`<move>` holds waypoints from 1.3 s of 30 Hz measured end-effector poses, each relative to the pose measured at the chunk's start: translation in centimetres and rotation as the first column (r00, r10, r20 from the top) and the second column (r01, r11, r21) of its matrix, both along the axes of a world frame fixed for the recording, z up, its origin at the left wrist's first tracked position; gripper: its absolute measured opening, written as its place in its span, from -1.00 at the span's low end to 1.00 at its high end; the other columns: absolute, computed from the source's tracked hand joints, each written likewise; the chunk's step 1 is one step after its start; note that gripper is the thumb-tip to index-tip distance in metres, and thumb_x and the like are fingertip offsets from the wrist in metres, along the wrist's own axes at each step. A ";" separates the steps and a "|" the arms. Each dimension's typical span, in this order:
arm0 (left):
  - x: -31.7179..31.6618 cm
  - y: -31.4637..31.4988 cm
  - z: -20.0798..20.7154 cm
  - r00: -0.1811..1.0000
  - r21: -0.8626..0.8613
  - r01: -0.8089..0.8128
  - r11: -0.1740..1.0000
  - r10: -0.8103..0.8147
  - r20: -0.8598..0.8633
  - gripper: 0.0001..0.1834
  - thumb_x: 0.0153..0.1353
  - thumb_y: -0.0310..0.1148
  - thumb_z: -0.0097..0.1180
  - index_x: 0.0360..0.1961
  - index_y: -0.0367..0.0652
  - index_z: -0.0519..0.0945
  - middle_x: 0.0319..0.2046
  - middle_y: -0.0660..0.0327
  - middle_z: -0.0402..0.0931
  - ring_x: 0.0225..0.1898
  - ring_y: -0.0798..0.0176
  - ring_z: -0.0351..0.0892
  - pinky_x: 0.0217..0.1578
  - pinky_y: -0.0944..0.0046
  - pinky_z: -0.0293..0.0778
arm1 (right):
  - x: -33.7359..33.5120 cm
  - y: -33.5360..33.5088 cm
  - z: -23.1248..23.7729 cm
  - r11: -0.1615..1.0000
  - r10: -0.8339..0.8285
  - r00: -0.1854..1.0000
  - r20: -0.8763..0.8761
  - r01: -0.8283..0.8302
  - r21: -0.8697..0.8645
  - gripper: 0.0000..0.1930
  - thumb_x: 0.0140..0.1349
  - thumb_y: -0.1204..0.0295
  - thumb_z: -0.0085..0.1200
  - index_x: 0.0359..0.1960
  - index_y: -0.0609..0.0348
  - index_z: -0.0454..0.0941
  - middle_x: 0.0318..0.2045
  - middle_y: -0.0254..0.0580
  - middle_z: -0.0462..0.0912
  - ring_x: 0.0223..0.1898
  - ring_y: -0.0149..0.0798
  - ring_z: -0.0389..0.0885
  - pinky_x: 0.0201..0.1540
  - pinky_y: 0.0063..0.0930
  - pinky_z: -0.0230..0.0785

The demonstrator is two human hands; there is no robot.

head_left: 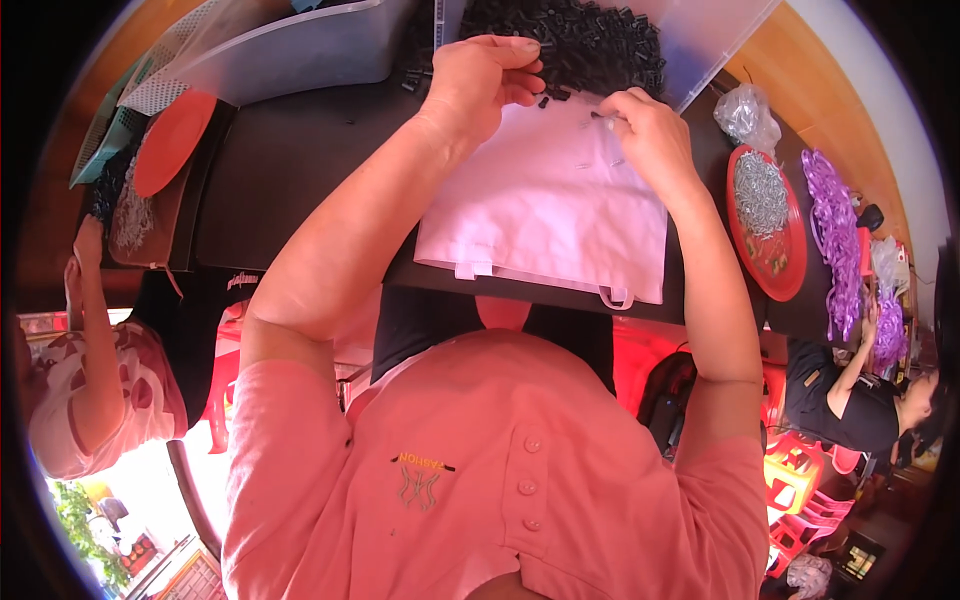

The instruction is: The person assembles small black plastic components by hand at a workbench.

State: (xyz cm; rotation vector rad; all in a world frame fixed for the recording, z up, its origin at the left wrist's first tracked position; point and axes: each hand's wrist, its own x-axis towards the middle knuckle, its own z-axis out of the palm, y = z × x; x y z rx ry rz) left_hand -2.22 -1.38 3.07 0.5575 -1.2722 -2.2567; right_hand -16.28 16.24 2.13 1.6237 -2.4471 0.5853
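Note:
A pink cloth (540, 210) with small loops along its near edge lies flat on the dark table before me. Several thin, silvery pieces (585, 166) rest on its right part. Beyond it, a heap of small black plastic pieces (570, 45) spreads out, a few loose at the cloth's far edge. My left hand (480, 85) hovers at the near side of this heap, fingers curled; whatever they may hold is hidden. Over the cloth's far right corner, my right hand (648, 135) pinches a tiny dark piece (598, 115) between thumb and fingertips.
A clear bin (290, 55) stands far left, beside a red plate (175, 143). To the right are a red plate (785, 265) of silvery metal bits, a clear plastic bag (748, 118) and purple straps (832, 235). Co-workers sit at left (110, 390) and right (845, 400).

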 end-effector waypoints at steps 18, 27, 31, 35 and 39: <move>-0.3 1.2 -0.8 0.978 -0.014 0.207 0.978 -0.207 -0.018 -0.83 0.20 -0.58 0.12 -0.20 -0.45 0.57 -0.39 0.03 0.57 -0.46 0.19 0.59 -0.50 0.30 0.50 | 0.4 -1.4 0.6 0.991 0.096 0.978 -0.186 -0.076 0.112 -0.86 0.11 0.48 0.10 -0.28 0.17 0.61 -0.36 -0.21 0.60 -0.29 -0.09 0.62 -0.23 -0.27 0.43; 0.1 2.6 -0.1 0.973 -0.140 0.229 0.963 -0.229 0.016 -0.82 0.20 -0.54 0.14 -0.20 -0.44 0.56 -0.38 0.05 0.58 -0.47 0.24 0.59 -0.52 0.32 0.49 | 2.0 -2.0 3.7 0.901 0.313 0.525 0.792 0.099 -0.422 -0.84 0.24 0.44 0.08 -0.21 0.21 0.63 -0.44 -0.39 0.61 -0.40 -0.52 0.54 -0.32 -0.66 0.28; 0.0 3.0 0.1 0.972 -0.181 0.229 0.957 -0.235 -0.013 -0.83 0.19 -0.53 0.16 -0.23 -0.42 0.56 -0.40 0.08 0.58 -0.49 0.25 0.58 -0.54 0.33 0.48 | 2.3 -1.8 3.2 0.902 0.308 0.515 0.800 0.110 -0.418 -0.82 0.25 0.42 0.07 -0.18 0.21 0.63 -0.41 -0.39 0.63 -0.39 -0.52 0.54 -0.31 -0.67 0.24; 0.1 2.9 0.1 0.974 -0.194 0.217 0.957 -0.224 -0.015 -0.84 0.19 -0.52 0.17 -0.24 -0.41 0.56 -0.43 0.10 0.57 -0.50 0.27 0.57 -0.55 0.34 0.47 | 2.8 -2.0 3.0 0.893 0.298 0.555 0.776 0.123 -0.432 -0.84 0.27 0.43 0.05 -0.22 0.18 0.63 -0.45 -0.42 0.60 -0.41 -0.55 0.50 -0.35 -0.68 0.24; 0.3 3.2 0.1 0.975 -0.189 0.215 0.958 -0.220 -0.009 -0.85 0.20 -0.51 0.16 -0.25 -0.40 0.57 -0.43 0.11 0.57 -0.48 0.28 0.58 -0.56 0.34 0.47 | 3.5 -2.0 2.5 0.881 0.269 0.657 0.704 0.129 -0.456 -0.86 0.27 0.45 0.05 -0.23 0.19 0.63 -0.46 -0.40 0.61 -0.43 -0.53 0.50 -0.36 -0.64 0.32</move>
